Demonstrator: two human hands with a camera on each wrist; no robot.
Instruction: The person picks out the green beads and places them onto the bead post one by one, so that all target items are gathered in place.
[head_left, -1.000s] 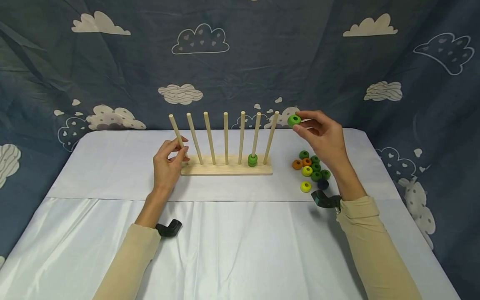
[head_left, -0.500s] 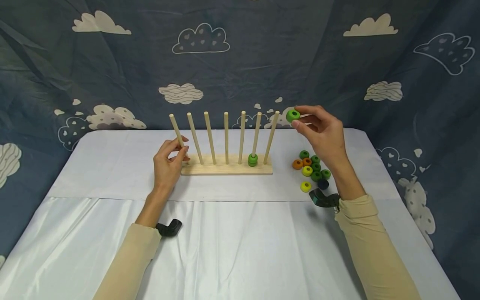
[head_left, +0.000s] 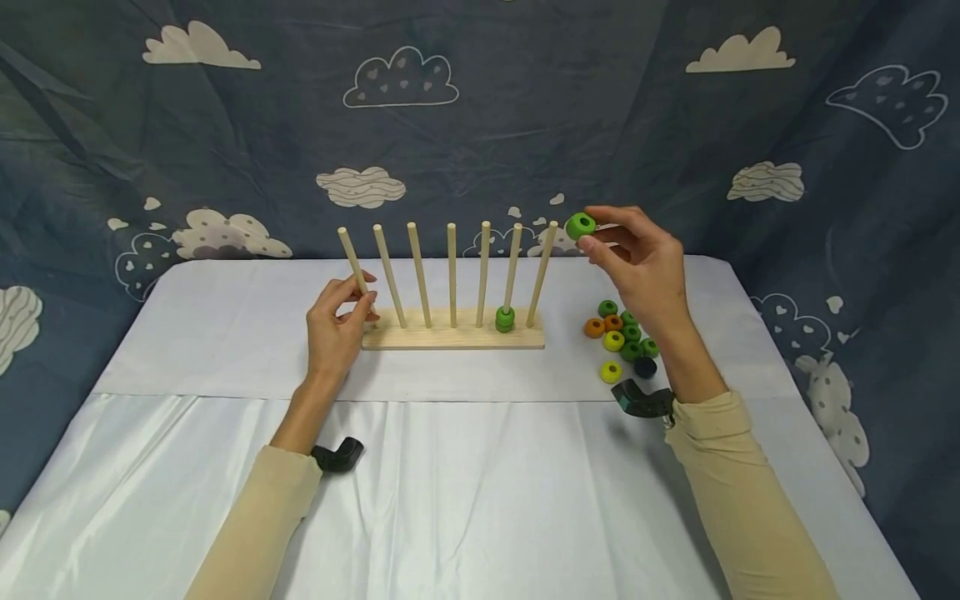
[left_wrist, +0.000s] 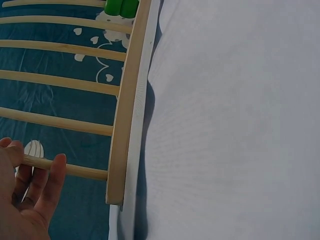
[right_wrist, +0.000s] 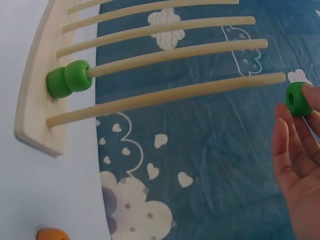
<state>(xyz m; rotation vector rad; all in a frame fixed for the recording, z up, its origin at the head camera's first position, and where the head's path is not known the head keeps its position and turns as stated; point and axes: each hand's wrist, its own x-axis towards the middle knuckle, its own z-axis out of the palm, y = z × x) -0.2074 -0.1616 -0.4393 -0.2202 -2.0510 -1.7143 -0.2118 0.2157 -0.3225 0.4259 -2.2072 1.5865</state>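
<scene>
A wooden peg rack (head_left: pixel 450 337) with several upright pegs stands on the white-covered table. My left hand (head_left: pixel 335 329) pinches its leftmost peg (head_left: pixel 349 253) low down; the left wrist view shows thumb and fingers around that peg (left_wrist: pixel 85 171). In my right hand (head_left: pixel 645 271) a green bead (head_left: pixel 581 226) is pinched between thumb and fingertips, raised just right of the rightmost peg's top (head_left: pixel 552 227). In the right wrist view the held bead (right_wrist: pixel 298 99) has its hole facing that peg's tip (right_wrist: pixel 281 77), a small gap between them. Two green beads (head_left: pixel 505 319) sit stacked on the second peg from the right.
Right of the rack lies a cluster of loose beads: several green (head_left: pixel 632 351), two orange (head_left: pixel 594 327), two yellow (head_left: pixel 610 372) and one dark blue (head_left: pixel 645 367). A dark cloth with cloud prints (head_left: pixel 480 133) hangs behind the table.
My right hand has moved slightly up and to the left with the green bead, nearer the rightmost peg's top. The left hand stays on the leftmost peg.
</scene>
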